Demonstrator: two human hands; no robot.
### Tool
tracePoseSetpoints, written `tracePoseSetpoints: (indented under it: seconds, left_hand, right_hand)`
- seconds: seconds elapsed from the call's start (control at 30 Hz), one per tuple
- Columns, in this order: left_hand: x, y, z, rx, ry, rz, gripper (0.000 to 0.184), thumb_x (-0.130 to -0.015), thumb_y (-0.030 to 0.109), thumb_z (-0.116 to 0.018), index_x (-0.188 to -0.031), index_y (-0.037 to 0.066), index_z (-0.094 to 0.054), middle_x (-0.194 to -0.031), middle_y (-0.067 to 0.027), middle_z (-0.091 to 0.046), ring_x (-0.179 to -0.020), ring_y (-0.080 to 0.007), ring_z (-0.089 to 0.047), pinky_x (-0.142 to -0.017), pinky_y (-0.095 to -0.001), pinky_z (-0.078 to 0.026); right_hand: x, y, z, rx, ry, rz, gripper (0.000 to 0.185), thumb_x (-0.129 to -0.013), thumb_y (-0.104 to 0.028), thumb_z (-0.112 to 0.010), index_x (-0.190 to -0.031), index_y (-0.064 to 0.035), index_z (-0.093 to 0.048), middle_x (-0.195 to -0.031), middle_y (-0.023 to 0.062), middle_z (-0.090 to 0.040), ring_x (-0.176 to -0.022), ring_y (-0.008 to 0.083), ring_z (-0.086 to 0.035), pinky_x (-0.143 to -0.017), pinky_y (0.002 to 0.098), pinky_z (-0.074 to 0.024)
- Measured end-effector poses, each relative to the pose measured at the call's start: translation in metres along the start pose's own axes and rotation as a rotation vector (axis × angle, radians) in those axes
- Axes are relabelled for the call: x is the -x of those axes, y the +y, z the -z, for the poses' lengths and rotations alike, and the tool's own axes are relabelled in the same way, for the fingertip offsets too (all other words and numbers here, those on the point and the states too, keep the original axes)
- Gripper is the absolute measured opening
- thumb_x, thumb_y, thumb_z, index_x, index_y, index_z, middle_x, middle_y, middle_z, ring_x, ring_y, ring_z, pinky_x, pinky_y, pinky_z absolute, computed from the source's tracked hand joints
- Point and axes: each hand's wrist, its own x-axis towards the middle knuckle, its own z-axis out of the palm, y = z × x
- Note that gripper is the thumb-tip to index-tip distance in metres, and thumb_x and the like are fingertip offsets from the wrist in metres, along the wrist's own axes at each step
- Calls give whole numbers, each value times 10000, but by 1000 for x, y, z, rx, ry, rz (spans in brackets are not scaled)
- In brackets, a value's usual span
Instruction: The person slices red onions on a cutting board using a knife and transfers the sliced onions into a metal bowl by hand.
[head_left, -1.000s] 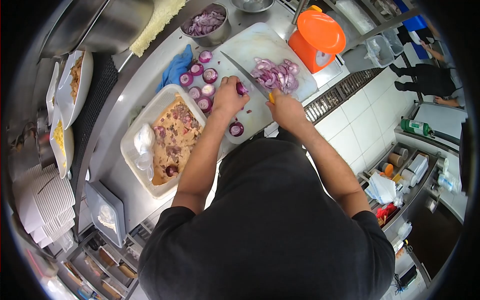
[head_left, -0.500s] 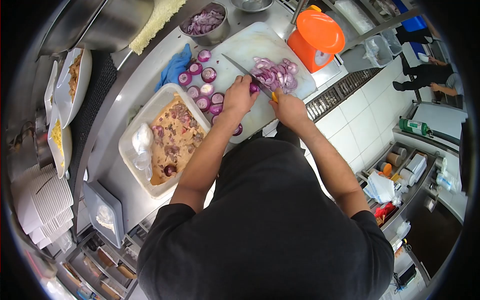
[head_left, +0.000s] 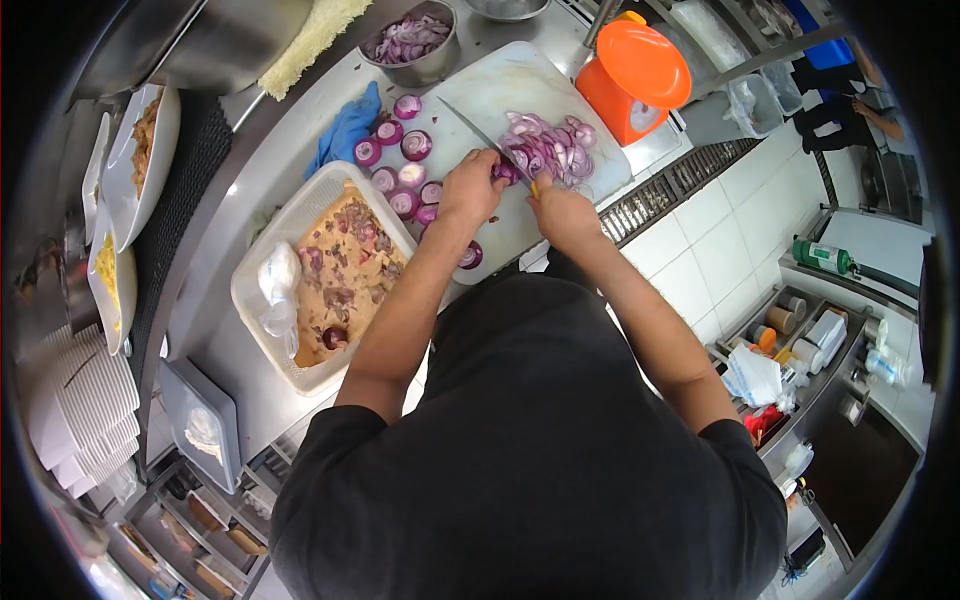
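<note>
On a white cutting board (head_left: 515,85), my left hand (head_left: 473,186) is closed on a red onion (head_left: 508,173), its fingertips beside the blade. My right hand (head_left: 566,215) grips the yellow handle of a knife (head_left: 474,129), whose blade points toward the board's far left. Past the blade lies a pile of sliced red onion (head_left: 552,148). Several peeled onions (head_left: 411,174) sit along the board's left edge, left of my left hand. How far the blade is into the held onion is hidden by my fingers.
A steel bowl of sliced onion (head_left: 410,45) stands behind the board, with a blue cloth (head_left: 345,128) nearby. An orange scale (head_left: 640,80) is at the right. Left is a plastic basket (head_left: 262,328) holding onion skins and a bag. Another person (head_left: 850,120) stands far right.
My right hand has shifted slightly left and toward me with the knife. My left hand stays on the onion, a little further left. The person at far right has moved.
</note>
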Motion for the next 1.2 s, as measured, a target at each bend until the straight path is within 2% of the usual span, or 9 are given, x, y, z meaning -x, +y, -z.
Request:
tracePoseSetpoints:
  seconds: [0.17,0.27,0.37,0.57,0.67,0.8,0.97,1.07,1.2]
  left_hand:
    - [0,-2,0,22,-18,9,350,-846,136,-845,-1146,33,-694,-1118,-136,-734,-985,-308,-741,-870,-431,-583]
    - [1,-1,1,21,-15,17,348,-847,136,-847,-1147,37,-700,-1124,-134,-737,-987,-306,-745,-875,-428,-584]
    - [2,0,3,79,-24,27,340,-853,148,-839,-1135,32,-689,-1132,-154,-714,-1055,-376,-705,-915,-476,-569]
    - [2,-4,0,46,-31,26,340,-857,144,-834,-1146,42,-688,-1117,-150,-713,-1047,-376,-705,-905,-481,-568]
    - [4,-1,1,56,-8,26,329,-859,144,-832,-1134,40,-685,-1115,-150,-715,-1042,-378,-706,-902,-483,-567]
    - [6,0,4,40,-45,37,320,-860,145,-832,-1119,35,-681,-1112,-154,-715,-1034,-383,-707,-899,-486,-568]
    - [4,-2,1,30,0,5,340,-862,152,-831,-1140,34,-675,-1092,-155,-713,-1036,-383,-709,-900,-489,-571]
    - [5,-1,1,4,16,5,312,-859,146,-828,-1130,58,-699,-1115,-126,-731,-1012,-335,-731,-882,-449,-583]
    - [10,9,10,-76,24,-139,311,-886,117,-787,-1177,79,-685,-1214,-119,-692,-1071,-369,-708,-915,-484,-578]
  right_hand:
    - [10,-10,38,17,-45,33,310,-1043,-281,-638,-1159,-6,-556,-925,212,-767,-889,391,-776,-781,515,-610]
    - [13,-15,19,48,14,-2,295,-1041,-260,-636,-1159,-1,-557,-941,235,-766,-895,395,-776,-778,519,-607]
    - [0,-12,3,-33,-28,-44,290,-1033,-250,-644,-1161,-1,-566,-939,255,-760,-889,399,-774,-775,511,-609]
    - [12,-16,34,-13,-19,49,308,-1043,-267,-633,-1171,-1,-546,-903,253,-759,-872,424,-772,-765,531,-606]
    - [6,-18,6,-30,-17,-38,311,-1037,-256,-637,-1157,19,-556,-896,240,-763,-869,423,-771,-771,532,-606]
    - [4,-16,11,-25,-40,6,315,-1039,-258,-634,-1169,18,-554,-921,247,-764,-886,426,-770,-783,532,-604]
    - [12,-13,22,1,17,72,327,-1052,-275,-618,-1215,-5,-531,-928,247,-764,-877,428,-769,-781,541,-599]
    - [-2,-13,-9,-45,-14,-60,352,-1043,-287,-632,-1229,-2,-542,-923,240,-763,-886,424,-767,-788,537,-598]
    - [-4,-1,-3,-125,-14,-18,388,-1040,-322,-642,-1236,-2,-543,-947,261,-756,-918,444,-756,-795,550,-592]
